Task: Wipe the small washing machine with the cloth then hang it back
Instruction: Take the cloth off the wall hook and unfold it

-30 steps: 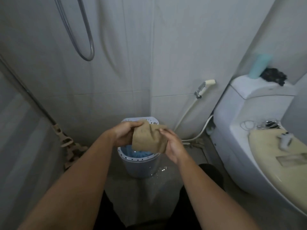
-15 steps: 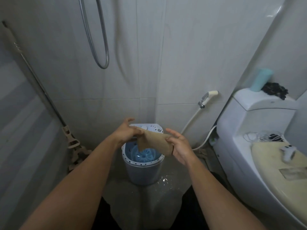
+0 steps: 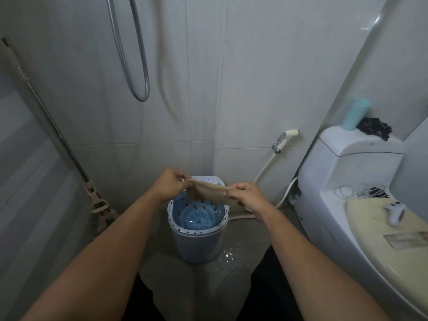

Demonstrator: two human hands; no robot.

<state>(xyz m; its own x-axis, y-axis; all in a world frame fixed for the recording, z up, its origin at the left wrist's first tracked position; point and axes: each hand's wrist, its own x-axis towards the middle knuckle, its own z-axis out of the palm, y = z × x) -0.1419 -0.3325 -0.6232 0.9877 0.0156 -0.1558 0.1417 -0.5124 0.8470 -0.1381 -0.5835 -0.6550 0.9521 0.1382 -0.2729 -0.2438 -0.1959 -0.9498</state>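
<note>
Wall (image 3: 266,66): Tiled surface behind the washing machine. No hook or rail for the cloth is visible on it, so the hanging point cannot be located from this view.

Toilet (image 3: 347,181): Stands to the right of the washing machine, apart from it. Its closed lid serves as a shelf for small items, which keeps them off the wet floor.

Floor (image 3: 236,256): Wet patch just right of the washing machine base; footing there is judged slippery.

Washing machine (image 3: 196,239): Small round tub, upright on the floor against the wall, lid absent or open, blue drum exposed. It sits directly in front of the person, which places rim and drum within reach of both arms.

Shower hose (image 3: 139,66): Loop hanging on the wall above and left of the washing machine, out of the working zone.

Mop (image 3: 69,154): Leans on the wall to the left of the washing machine.

Spray hose (image 3: 284,137): Mounted on the wall just right of the washing machine.

Cloth (image 3: 208,193): Tan, held in the air directly above the rear rim of the washing machine, stretched between both hands. Judged purpose: spreading it flat to present a wide wiping face.

Left hand (image 3: 169,184): Pinches the left corner of the cloth.

Right hand (image 3: 245,195): Fingers curled, grasping the right edge of the cloth.

Stage: Wiping judged not yet begun; cloth clear of the washing machine.
</note>
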